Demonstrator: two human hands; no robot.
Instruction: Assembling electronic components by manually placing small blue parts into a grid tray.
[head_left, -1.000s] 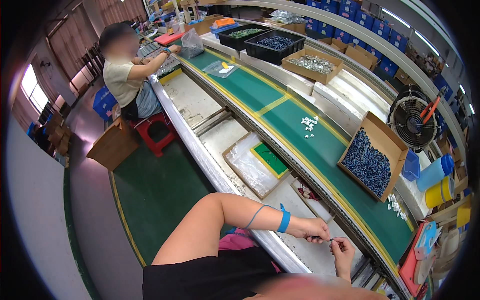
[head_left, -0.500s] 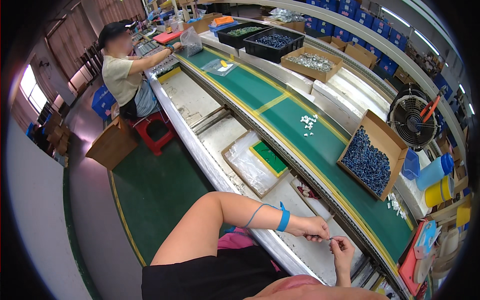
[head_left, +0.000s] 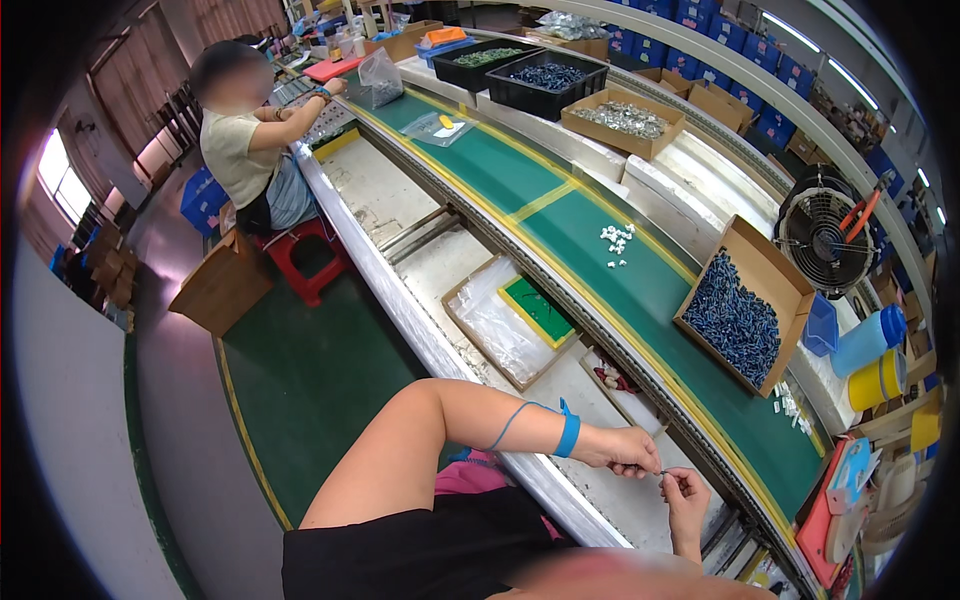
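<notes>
My left hand (head_left: 626,452) is closed in a pinch, with a blue wrist strap (head_left: 568,436) on its arm. Facing it, my right hand (head_left: 686,500) also pinches, its thumb and fingertips almost meeting the left ones. Between them is a small dark piece (head_left: 663,473), too small to make out its kind; both hands seem to grip it. They work above the pale bench top (head_left: 590,487), on the near side of the green conveyor belt (head_left: 690,385).
Across the belt stands a cardboard box (head_left: 735,320) of small dark-blue cylindrical parts. White pieces (head_left: 617,240) lie on the belt. A fan (head_left: 828,240) is at the right. A tray of plastic bags (head_left: 505,330) lies left of my hands. A co-worker (head_left: 245,140) sits farther up the line.
My hands stay almost in place, still fingertip to fingertip, with only slight finger shifts. The co-worker's head and arms have moved a little.
</notes>
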